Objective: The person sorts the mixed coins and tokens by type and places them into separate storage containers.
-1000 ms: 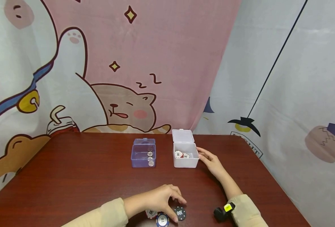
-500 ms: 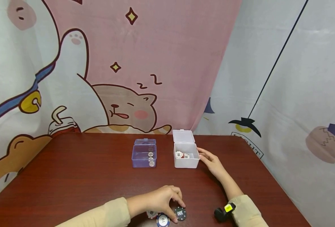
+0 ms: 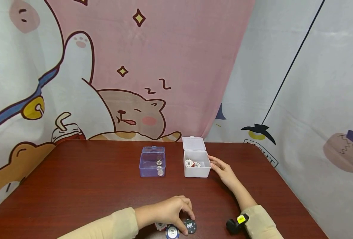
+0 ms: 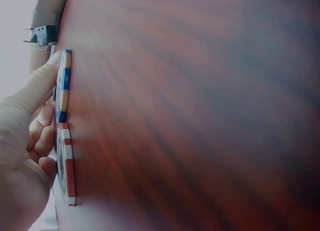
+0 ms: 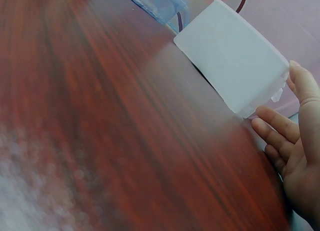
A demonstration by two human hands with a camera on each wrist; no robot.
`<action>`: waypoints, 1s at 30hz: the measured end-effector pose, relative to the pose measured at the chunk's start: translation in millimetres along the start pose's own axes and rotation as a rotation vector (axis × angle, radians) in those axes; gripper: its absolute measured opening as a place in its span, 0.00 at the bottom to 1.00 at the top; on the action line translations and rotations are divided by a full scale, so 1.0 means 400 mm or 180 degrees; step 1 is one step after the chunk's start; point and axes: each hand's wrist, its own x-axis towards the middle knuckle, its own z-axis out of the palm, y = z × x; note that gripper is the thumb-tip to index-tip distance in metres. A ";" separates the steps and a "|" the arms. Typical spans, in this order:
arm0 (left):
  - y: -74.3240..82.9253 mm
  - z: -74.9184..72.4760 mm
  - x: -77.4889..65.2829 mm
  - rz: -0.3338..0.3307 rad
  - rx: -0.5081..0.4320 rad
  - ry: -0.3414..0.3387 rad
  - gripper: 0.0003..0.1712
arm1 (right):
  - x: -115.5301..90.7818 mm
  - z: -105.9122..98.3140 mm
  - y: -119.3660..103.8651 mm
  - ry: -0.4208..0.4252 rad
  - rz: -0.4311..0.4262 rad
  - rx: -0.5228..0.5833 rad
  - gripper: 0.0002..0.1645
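My left hand (image 3: 172,209) bends over the near part of the table, its thumb and fingers pinching the edges of a black poker chip (image 3: 190,226) marked 100. Close by lie a blue-edged chip (image 3: 172,232) and a red-and-white chip (image 3: 160,226), partly covered by the hand. In the left wrist view, the blue chip (image 4: 64,86) and red chip (image 4: 67,166) appear edge-on; the black one is hidden. Farther back, my right hand (image 3: 225,172) touches the right side of an open white plastic box (image 3: 197,172), fingers fairly straight. Several white-and-red chips (image 3: 191,163) lie inside it.
Left of the white box stands an open clear-blue plastic box (image 3: 147,171) with silver coins along its right side. A brown wooden table (image 3: 89,186) bears everything. Behind it hangs a cartoon-printed curtain (image 3: 188,66). A black device (image 3: 236,225) sits at my right wrist.
My left hand's fingertips have drawn in towards the black chip's edge. The right hand stays against the white box. The whole view has shifted slightly.
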 end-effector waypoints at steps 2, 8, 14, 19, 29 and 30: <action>0.001 -0.001 0.000 0.0039 0.0070 -0.0002 0.20 | 0.000 0.000 0.000 -0.0002 0.0012 0.0013 0.26; 0.005 -0.004 -0.001 0.0107 0.0180 0.0000 0.18 | -0.001 0.000 -0.014 -0.0020 0.0065 0.0047 0.25; 0.003 -0.009 -0.002 0.0104 0.0112 0.0054 0.17 | -0.012 0.005 -0.074 -0.0090 0.0057 0.0073 0.26; -0.003 -0.018 -0.005 0.0088 0.0033 0.0224 0.17 | -0.015 0.009 -0.089 -0.0098 0.0076 0.0037 0.26; -0.020 -0.041 0.001 -0.0166 -0.0163 0.0648 0.18 | -0.015 0.007 -0.082 -0.0083 0.0097 -0.0011 0.26; -0.022 -0.044 0.002 -0.0193 -0.0172 0.0687 0.18 | -0.016 0.007 -0.082 -0.0082 0.0099 -0.0009 0.26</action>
